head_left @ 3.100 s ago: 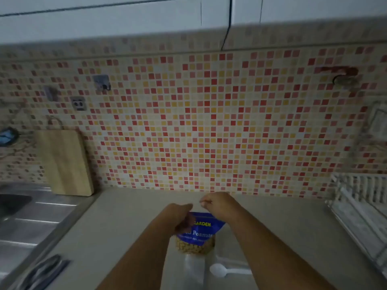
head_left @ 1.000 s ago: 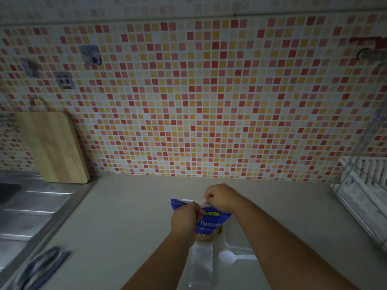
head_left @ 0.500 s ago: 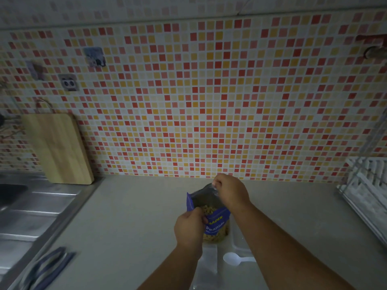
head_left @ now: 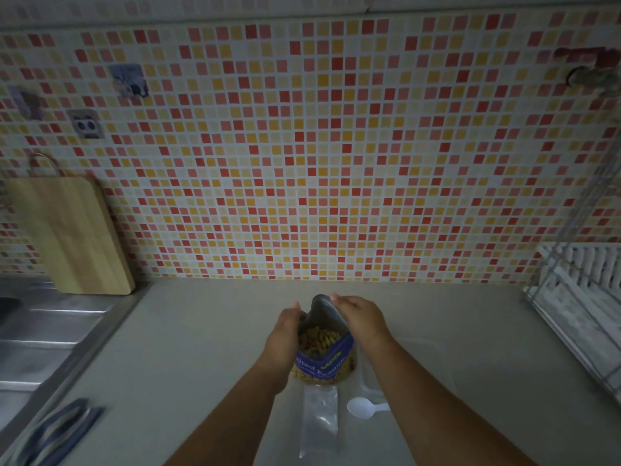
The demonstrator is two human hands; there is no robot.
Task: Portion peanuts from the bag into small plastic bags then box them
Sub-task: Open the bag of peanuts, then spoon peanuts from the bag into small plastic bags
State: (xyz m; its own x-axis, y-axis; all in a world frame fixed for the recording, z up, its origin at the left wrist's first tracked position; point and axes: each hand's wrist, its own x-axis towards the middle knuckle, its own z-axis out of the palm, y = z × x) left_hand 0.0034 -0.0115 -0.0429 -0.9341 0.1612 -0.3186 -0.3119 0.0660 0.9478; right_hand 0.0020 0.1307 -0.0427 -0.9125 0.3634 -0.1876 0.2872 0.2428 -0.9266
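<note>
A blue peanut bag (head_left: pixel 323 359) stands on the counter (head_left: pixel 201 348) with its mouth spread wide, and peanuts show inside. My left hand (head_left: pixel 285 334) grips the left edge of the mouth. My right hand (head_left: pixel 361 317) holds the right and far edge. Small clear plastic bags (head_left: pixel 319 418) lie flat just in front of the peanut bag. A white plastic spoon (head_left: pixel 361 406) rests to their right. A clear plastic box (head_left: pixel 369 381) sits partly hidden behind my right forearm.
A steel sink (head_left: pixel 40 344) fills the left side, with a wooden cutting board (head_left: pixel 70 237) leaning on the tiled wall. Blue-handled tools (head_left: pixel 57 432) lie at the front left. A white dish rack (head_left: pixel 584 297) stands at the right.
The sealed top of the peanut bag has been pulled apart. Both hands have moved to the sides of the mouth, which now gapes wider and shows the peanuts.
</note>
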